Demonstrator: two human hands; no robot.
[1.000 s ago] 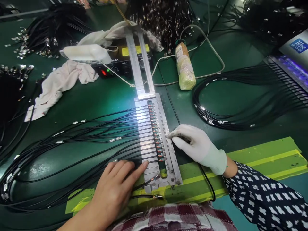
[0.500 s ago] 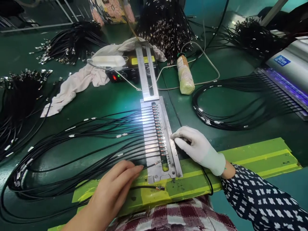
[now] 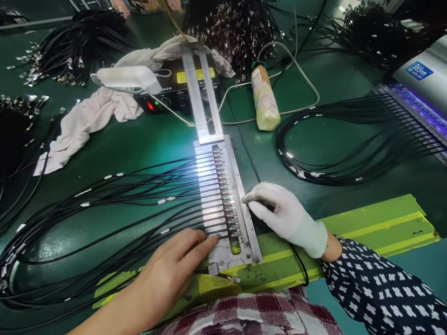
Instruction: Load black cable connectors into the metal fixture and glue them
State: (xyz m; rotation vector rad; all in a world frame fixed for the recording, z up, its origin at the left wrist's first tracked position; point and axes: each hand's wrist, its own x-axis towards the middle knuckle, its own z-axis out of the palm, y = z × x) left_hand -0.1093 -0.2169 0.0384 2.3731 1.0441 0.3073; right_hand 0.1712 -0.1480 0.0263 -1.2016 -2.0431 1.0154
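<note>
A slotted metal fixture [image 3: 213, 214] holds a row of black cables [image 3: 174, 179], their small connector ends [image 3: 225, 190] lined up in its long slot. My bare left hand [image 3: 174, 260] has its fingertips pressed on a cable at the fixture's lower left edge. My gloved right hand [image 3: 279, 214] touches the fixture's right rail with thumb and forefinger brought together. One loose cable end [image 3: 232, 278] lies below the fixture on the yellow-green taped strip [image 3: 370, 223].
Behind the fixture are a black control box [image 3: 174, 97], a white cloth [image 3: 91, 116] and a wrapped bottle [image 3: 265, 100]. Cable bundles [image 3: 230, 32] lie at the back. At right, a 365nm lamp unit [image 3: 422, 70] stands over more cables.
The left hand has moved right and pushed a cable end into line with the row in the slot. The view has shifted slightly; the right hand stays at the rail.
</note>
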